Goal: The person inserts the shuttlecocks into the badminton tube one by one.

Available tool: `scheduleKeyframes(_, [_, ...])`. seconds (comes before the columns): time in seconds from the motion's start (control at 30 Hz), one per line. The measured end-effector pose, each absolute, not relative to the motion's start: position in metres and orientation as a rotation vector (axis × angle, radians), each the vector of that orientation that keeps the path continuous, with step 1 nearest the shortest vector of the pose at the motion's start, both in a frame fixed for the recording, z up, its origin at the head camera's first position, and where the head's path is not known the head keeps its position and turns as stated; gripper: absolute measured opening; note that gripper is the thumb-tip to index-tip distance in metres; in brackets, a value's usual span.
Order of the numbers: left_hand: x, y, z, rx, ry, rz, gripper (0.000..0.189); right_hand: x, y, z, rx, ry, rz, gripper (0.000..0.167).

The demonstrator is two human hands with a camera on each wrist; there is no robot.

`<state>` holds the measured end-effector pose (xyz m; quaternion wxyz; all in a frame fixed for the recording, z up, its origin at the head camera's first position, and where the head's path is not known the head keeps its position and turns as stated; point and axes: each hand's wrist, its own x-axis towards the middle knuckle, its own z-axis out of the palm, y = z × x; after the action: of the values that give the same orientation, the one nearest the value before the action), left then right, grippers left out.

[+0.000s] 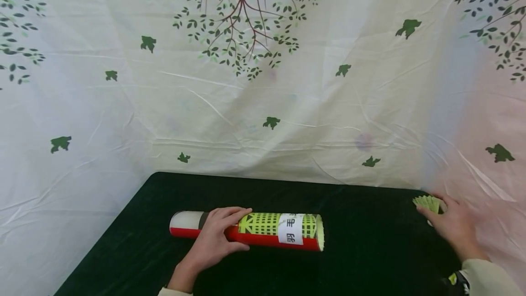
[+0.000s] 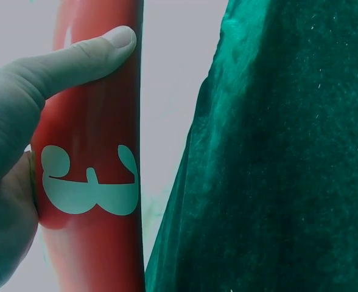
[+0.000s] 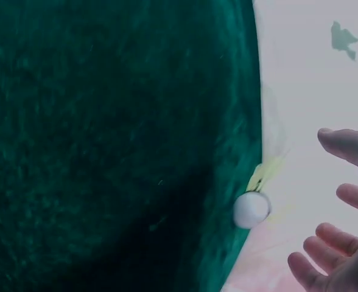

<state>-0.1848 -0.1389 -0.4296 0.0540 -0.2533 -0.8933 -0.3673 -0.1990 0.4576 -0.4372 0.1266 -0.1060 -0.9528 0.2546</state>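
My left hand (image 1: 214,239) grips a shuttlecock tube (image 1: 263,229), red, white and yellow-green with a white label, lying sideways over the dark green table. Its right end is uncapped; what is inside cannot be made out. In the left wrist view, the thumb lies across the red side of the tube (image 2: 94,243). At the table's far right corner is a yellow-green shuttlecock (image 1: 426,203) with a white base. My right hand (image 1: 456,226) reaches around it, fingers spread. The right wrist view shows a gap between those fingers and the shuttlecock (image 3: 252,210).
A dark green cloth covers the table (image 1: 370,241). White fabric (image 1: 246,104) printed with branches and green birds hangs behind and at both sides, meeting the table's edges. Beside the right sleeve (image 1: 489,277) sits a dark item with a yellow-green patch, partly hidden.
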Motion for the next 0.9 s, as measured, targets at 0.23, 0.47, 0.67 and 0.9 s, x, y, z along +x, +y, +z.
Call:
scheduleKeyframes(0.23, [-0.185,-0.14,-0.431,-0.78,-2.716,-1.122,0.086,-0.2,0.473,-0.453,-0.381,-2.87,0.665,0.086])
scheduleKeyframes(0.47, [-0.185,-0.14,-0.43,-0.782,-2.709,-1.112,0.086,-0.202,0.48,-0.469,-0.443,-2.878,0.674,0.081])
scheduleKeyframes(0.67, [-0.185,-0.141,-0.43,-0.772,-2.707,-1.104,0.086,-0.21,0.481,-0.467,-0.537,-2.833,0.778,0.089])
scheduleKeyframes(0.9, [-0.186,-0.14,-0.431,-0.776,-2.71,-1.113,0.085,-0.218,0.482,-0.46,-0.56,-2.838,0.831,0.093])
